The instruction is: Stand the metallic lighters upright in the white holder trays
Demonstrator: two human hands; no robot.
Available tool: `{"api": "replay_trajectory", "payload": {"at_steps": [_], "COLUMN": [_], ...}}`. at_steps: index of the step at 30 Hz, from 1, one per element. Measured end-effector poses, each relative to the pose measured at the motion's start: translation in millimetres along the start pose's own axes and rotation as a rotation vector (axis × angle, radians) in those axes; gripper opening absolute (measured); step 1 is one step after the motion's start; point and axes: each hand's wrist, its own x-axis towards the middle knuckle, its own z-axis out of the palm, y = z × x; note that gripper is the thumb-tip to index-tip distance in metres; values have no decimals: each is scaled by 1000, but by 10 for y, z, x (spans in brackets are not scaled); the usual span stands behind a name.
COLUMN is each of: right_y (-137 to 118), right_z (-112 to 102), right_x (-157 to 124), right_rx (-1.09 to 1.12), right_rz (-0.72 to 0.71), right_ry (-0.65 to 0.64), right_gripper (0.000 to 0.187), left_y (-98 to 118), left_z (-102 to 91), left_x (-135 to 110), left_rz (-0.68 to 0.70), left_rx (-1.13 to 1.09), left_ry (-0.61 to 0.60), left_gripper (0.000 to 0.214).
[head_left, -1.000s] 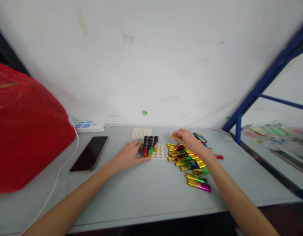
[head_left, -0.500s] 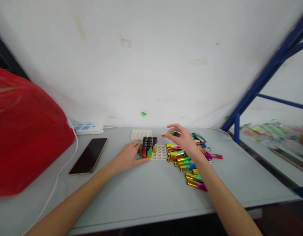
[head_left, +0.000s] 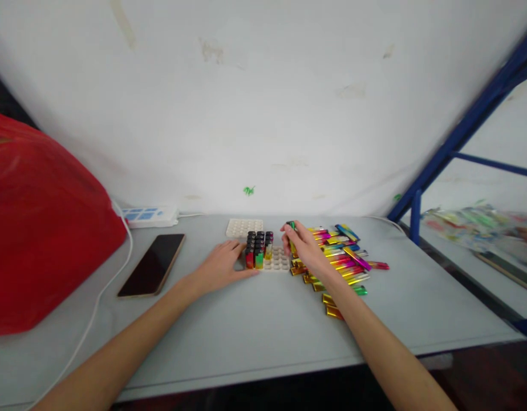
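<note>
A white tray [head_left: 281,261] with rows of round holes lies on the table. Lighters [head_left: 259,251] with black tops stand upright in its left part; holes show at its right. My left hand [head_left: 223,261] is closed about the tray's left end, thumb along the front edge and fingers at the left side. My right hand [head_left: 304,246] pinches a green and yellow lighter [head_left: 293,248], held roughly upright above the tray's right end. Beside and below that hand, many shiny coloured lighters [head_left: 340,265] lie loose in a pile, partly hidden by my right forearm.
A second white holed tray [head_left: 245,228] lies behind the first. To the left are a phone [head_left: 153,265], a white power strip [head_left: 150,217], a cable and a red bag [head_left: 49,228]. A blue metal frame [head_left: 443,148] rises at right; beyond it another person's hand [head_left: 526,235] shows.
My right hand has moved left and slightly down toward the tray, and its lighter has turned from lying level to upright. My left hand stays at the tray's left end.
</note>
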Motion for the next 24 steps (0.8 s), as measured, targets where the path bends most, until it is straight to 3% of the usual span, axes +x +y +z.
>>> {"api": "replay_trajectory", "payload": {"at_steps": [3, 10, 24], "right_y": [30, -22, 30], "right_z": [65, 165, 190], "right_x": [-43, -167, -178], "right_rx": [-45, -433, -487], "right_rz": [45, -176, -103], "right_ry": [-15, 59, 84], "right_gripper": [50, 53, 38], "left_y": [-4, -74, -6], "left_z": [1, 47, 18], "left_x": [0, -8, 8], "left_rz": [0, 45, -18], "left_rx": [-11, -57, -40], "left_ry": [3, 41, 10], "left_gripper": [56, 60, 61]}}
